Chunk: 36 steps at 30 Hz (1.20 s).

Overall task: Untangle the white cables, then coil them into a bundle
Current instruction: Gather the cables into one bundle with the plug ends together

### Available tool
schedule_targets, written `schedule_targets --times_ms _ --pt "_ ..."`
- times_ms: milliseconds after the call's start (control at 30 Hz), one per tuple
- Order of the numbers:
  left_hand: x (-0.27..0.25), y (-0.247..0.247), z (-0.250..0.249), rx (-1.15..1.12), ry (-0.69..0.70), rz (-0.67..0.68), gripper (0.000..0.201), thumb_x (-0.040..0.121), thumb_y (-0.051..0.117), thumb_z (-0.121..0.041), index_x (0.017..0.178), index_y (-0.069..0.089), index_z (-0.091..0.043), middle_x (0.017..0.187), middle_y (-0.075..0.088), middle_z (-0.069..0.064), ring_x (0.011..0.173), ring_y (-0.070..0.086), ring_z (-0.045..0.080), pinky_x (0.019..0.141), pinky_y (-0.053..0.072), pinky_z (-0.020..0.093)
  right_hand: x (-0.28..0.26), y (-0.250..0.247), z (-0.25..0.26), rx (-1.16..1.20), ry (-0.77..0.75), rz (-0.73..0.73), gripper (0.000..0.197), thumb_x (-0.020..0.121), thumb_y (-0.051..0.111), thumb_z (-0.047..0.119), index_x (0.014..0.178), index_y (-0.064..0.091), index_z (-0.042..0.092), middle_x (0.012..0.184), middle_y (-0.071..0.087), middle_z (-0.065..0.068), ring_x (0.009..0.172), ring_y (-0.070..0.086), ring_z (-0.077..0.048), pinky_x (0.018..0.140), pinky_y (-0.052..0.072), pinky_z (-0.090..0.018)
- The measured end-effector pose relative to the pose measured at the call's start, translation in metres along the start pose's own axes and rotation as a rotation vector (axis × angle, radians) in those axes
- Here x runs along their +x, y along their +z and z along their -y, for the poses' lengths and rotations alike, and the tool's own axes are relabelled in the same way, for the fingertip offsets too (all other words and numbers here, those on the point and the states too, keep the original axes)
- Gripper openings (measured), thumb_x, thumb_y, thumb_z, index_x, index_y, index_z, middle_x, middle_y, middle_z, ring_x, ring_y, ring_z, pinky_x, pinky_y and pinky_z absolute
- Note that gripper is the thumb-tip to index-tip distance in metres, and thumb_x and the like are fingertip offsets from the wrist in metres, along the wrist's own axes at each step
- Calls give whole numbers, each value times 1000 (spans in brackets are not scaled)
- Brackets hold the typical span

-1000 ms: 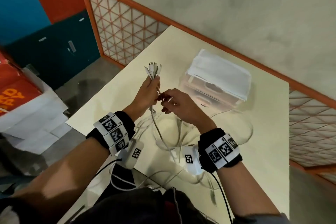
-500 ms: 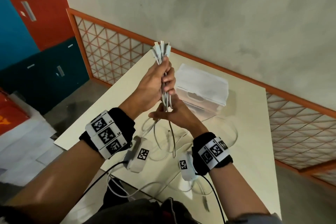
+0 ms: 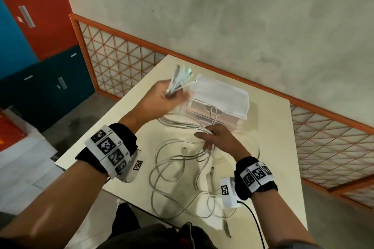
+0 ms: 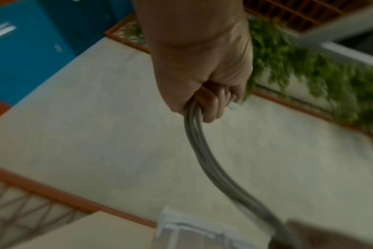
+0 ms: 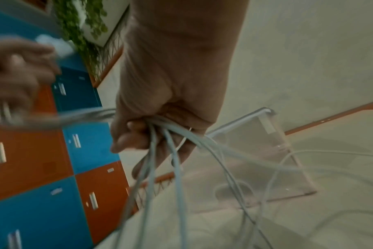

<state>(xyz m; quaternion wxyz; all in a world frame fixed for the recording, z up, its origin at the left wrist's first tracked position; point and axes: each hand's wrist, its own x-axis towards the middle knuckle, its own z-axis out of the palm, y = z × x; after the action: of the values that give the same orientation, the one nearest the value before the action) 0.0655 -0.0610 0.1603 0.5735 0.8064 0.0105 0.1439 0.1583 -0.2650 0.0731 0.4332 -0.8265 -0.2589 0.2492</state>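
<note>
Several white cables (image 3: 176, 159) lie in loose loops on the cream table (image 3: 269, 147). My left hand (image 3: 162, 97) is raised over the table's far left and grips the gathered plug ends (image 3: 182, 79), which fan out above its fist. In the left wrist view the left hand (image 4: 204, 101) is a fist with the cables (image 4: 204, 161) hanging out of it. My right hand (image 3: 214, 137) is lower, to the right, with its fingers curled round the same strands. The right wrist view shows the right hand (image 5: 151, 134) with the cables (image 5: 177, 168) streaming down from it.
A clear plastic box with a white lid (image 3: 220, 97) stands on the table just behind both hands. An orange lattice railing (image 3: 121, 66) runs behind the table below a grey wall. Blue and orange lockers (image 3: 30, 46) are at the left. Loose plugs (image 3: 212, 172) lie near the table's front.
My hands have pulled apart: the left moved lower and left with the plug ends, and the right slid down along the strands towards the table. The camera tilted up.
</note>
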Motion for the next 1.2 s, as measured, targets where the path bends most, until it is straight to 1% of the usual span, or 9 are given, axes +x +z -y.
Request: schedule_targets --times_ms 167,333,467,600,733,900,1067,1133,1200 --pt "-4 18 24 183 -181 313 59 50 89 -44 100 65 -27 89 70 -13 77 63 4 70 48 21 -6 -11 29 -9 -76 -98 10 85 63 8 79 71 6 36 49 8 30 46 -5 37 39 -17" --pt "0 26 21 214 -196 295 18 75 77 -32 69 61 -30 42 51 -12 40 42 3 46 34 19 -13 -21 56 -56 -141 -80 28 82 69 14 56 59 12 34 42 10 27 38 -8 35 31 -16" --pt "6 15 7 80 -85 193 12 83 70 -15 74 63 -20 43 53 -19 39 43 -4 46 33 13 -18 -26 61 70 -116 -23 34 82 72 28 72 62 -3 40 50 -2 34 44 -15 48 41 -25" --pt "12 10 -5 -74 3 -27 20 83 69 -13 65 66 -22 41 45 -12 37 32 2 40 28 18 -13 -28 52 79 -97 44 38 82 72 29 56 53 8 38 50 -3 46 60 -22 76 54 -43" --pt "18 2 -17 -126 32 -276 19 82 69 -19 86 67 -1 49 52 -10 41 37 0 44 32 14 -9 -36 33 53 -26 26 40 82 72 24 52 48 12 38 49 -3 58 66 -28 59 51 -18" --pt "27 -31 -11 -142 47 -521 22 81 72 -23 91 69 -4 72 65 8 64 57 11 64 47 27 -19 -48 0 33 11 -66 41 83 70 29 48 51 16 37 45 2 51 59 -27 66 50 -32" --pt "32 -28 33 67 -205 -582 18 79 74 -25 85 68 -9 85 66 6 79 59 17 76 45 28 -28 -54 -4 97 -7 -267 42 81 61 55 57 53 22 50 40 7 51 37 -16 52 35 -28" --pt "30 -27 57 110 -348 -523 18 75 78 -24 76 64 -12 87 65 7 82 59 18 78 45 29 -29 -60 0 124 34 -339 58 85 40 70 63 50 17 57 37 -3 51 32 -16 51 30 -26" --pt "25 -25 74 192 -467 -401 30 68 83 -24 86 64 -8 88 62 8 84 58 20 77 43 28 -28 -67 3 107 87 -411 60 92 33 62 60 49 15 54 38 -3 48 32 -14 49 29 -25"
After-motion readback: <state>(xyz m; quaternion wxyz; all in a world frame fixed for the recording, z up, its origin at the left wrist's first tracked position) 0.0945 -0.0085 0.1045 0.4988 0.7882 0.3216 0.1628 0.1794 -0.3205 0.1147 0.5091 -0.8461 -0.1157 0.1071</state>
